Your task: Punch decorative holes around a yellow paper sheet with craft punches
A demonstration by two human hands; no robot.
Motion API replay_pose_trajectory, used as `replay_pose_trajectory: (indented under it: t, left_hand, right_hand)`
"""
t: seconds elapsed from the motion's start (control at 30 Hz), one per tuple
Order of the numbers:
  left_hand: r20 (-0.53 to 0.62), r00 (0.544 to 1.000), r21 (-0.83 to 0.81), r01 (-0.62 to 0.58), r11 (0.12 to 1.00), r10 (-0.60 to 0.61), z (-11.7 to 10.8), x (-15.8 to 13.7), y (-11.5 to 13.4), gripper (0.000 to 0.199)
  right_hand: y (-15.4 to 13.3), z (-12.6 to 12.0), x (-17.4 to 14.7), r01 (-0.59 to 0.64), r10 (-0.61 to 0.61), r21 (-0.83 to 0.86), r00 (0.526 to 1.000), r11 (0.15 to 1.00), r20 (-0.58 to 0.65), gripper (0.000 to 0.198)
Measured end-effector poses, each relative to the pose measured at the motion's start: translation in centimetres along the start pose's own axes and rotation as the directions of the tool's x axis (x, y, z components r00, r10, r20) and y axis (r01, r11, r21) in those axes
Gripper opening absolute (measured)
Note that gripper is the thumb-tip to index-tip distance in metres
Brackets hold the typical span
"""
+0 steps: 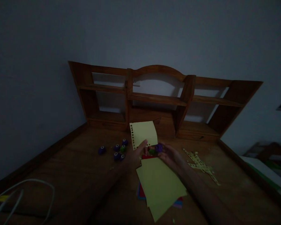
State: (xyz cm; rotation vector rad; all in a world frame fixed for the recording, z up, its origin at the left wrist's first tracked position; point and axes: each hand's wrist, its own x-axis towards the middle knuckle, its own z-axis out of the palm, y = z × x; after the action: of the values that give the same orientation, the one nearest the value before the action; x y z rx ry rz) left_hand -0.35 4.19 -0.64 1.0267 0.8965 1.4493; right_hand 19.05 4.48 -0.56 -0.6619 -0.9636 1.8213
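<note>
Between the thumb and fingers of my left hand [136, 153] is a pale yellow paper sheet [144, 132], held up off the desk. Small shapes are punched out along its left edge and part of its bottom edge. My right hand [170, 155] is closed around a purple craft punch [158, 147] at the sheet's lower right corner. A green object [152, 151], perhaps part of a punch, shows between the hands; dim light hides whether it touches the paper. Below both hands lies a stack of yellow sheets [161, 184], with red and blue paper underneath.
Several purple punches [101, 150] and a green punch [123, 148] stand left of my left hand. Punched yellow strips [202, 165] lie crossed on the right. A wooden shelf unit [158, 99] spans the desk's back. A white cable [37, 180] loops at lower left.
</note>
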Motion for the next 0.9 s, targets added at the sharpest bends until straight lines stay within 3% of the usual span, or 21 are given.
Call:
replay_pose_trajectory:
  t: [0.07,0.13,0.43,0.67,0.9]
  left_hand:
    - [0.068,0.998,0.056,0.008,0.998,-0.012,-0.5,0.4,0.2,0.036]
    - [0.042,0.999,0.081,0.030,0.996,-0.033,-1.1,0.9,0.2,0.038]
    - [0.119,0.991,0.067,-0.066,0.996,0.057,-1.2,0.8,0.6,0.037]
    - [0.067,0.991,0.190,-0.123,0.974,0.112,-0.2,-0.1,1.5,0.043]
    - [-0.003,0.997,0.058,-0.081,0.995,0.081,0.2,-0.4,0.6,0.039]
  right_hand:
    - [-0.5,0.2,-0.1,0.010,-0.012,0.058,0.999,0.998,0.046,0.029]
    - [-0.7,0.3,-0.2,0.040,-0.043,0.060,0.998,0.997,0.051,0.034]
    - [0.7,0.3,-0.2,0.091,-0.092,-0.013,0.993,0.996,-0.080,0.025]
    - [1.8,1.1,-0.3,0.102,-0.108,-0.122,0.993,0.987,-0.046,0.030]
    - [2.2,2.9,-1.1,0.081,-0.086,-0.107,0.995,0.991,-0.043,0.040]
